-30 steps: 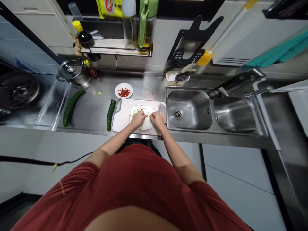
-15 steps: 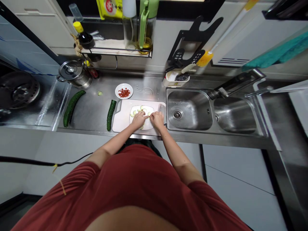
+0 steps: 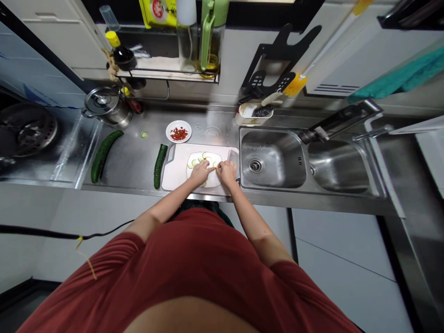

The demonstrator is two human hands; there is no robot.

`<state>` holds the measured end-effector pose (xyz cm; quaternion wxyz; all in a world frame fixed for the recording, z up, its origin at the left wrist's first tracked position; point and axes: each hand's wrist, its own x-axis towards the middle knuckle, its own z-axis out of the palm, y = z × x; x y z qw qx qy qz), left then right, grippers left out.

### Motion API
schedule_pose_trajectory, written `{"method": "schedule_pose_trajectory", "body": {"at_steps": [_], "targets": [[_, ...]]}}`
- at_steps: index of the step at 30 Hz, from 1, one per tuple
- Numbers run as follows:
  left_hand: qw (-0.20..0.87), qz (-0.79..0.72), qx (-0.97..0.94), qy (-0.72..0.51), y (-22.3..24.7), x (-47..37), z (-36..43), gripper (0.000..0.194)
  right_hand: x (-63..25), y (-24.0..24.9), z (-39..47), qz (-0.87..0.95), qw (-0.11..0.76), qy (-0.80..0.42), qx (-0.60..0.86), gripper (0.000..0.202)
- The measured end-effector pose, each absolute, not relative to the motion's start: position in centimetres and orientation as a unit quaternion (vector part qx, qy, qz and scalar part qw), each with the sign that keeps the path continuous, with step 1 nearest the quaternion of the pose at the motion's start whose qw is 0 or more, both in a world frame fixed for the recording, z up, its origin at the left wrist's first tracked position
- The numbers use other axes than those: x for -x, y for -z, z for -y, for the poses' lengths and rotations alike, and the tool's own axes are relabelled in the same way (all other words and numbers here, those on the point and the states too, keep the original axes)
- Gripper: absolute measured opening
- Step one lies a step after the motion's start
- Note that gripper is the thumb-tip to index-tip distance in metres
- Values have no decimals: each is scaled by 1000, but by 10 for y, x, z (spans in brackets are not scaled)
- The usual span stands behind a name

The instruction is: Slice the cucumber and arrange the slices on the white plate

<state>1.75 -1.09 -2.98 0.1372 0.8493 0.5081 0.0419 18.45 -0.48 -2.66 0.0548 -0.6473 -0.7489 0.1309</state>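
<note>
A white plate [image 3: 212, 181] lies on a pale cutting board [image 3: 176, 172], with several thin cucumber slices [image 3: 194, 162] set around it in a loose ring. Over the plate's middle is my left hand [image 3: 200, 172], its fingers drawn together and one finger pointing right; what it holds, if anything, is hidden. My right hand [image 3: 227, 173] is at the plate's right side, fingertips pinched at the edge of a cucumber slice. The two hands' fingertips almost meet. Left of the board lies a cut length of cucumber [image 3: 160, 166], and a whole cucumber [image 3: 106, 155] rests farther left.
Behind the board stands a small white dish [image 3: 179, 131] of chopped red pieces. A lidded steel pot [image 3: 107, 106] is at the back left. To the right is a double sink [image 3: 274, 157] with a faucet [image 3: 342, 120]. A bottle shelf [image 3: 166, 74] overhangs the counter.
</note>
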Motion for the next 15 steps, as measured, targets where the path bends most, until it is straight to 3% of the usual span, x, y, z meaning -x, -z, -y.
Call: {"method": "schedule_pose_trajectory", "body": {"at_steps": [15], "targets": [[134, -530, -836, -52, 20, -20, 15, 37, -189, 19, 3, 723, 73, -157, 668, 16]]}}
